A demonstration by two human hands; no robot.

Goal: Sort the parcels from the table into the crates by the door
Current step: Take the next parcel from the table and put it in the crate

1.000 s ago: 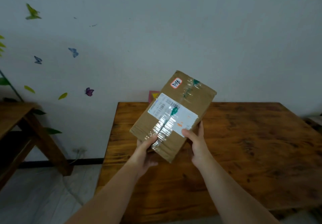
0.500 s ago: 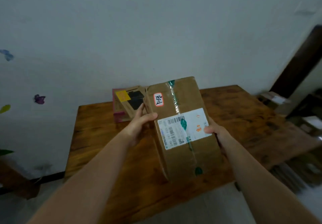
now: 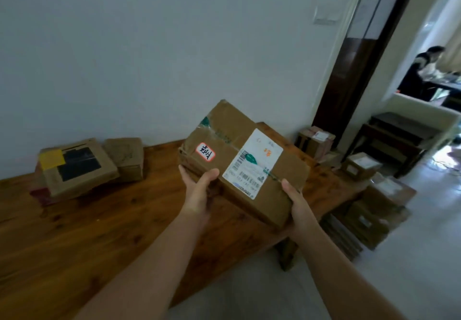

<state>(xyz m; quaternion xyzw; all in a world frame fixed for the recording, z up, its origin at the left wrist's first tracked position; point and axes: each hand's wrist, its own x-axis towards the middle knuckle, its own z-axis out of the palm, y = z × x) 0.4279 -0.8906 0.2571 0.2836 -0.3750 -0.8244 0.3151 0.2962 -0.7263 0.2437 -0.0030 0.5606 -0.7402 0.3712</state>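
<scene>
**A:** what's up with the table point(image 3: 74, 232)?

**B:** brown parcel point(image 3: 249, 160) held above its right end, not touching. other parcels point(image 3: 77, 170) sit by the far edge. left hand point(image 3: 197, 192) curls round the held one's near-left corner, right hand point(image 3: 294, 195) grips the near-right, thumbs on top.

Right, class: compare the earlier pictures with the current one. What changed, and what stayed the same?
The cardboard parcel was carried right, toward the door end of the wooden table, and turned so its red-edged sticker sits by the left hand, which shifted from the near edge to that end. Unchanged: the right hand grips too; the yellow-tagged parcel stays by the wall.
</scene>
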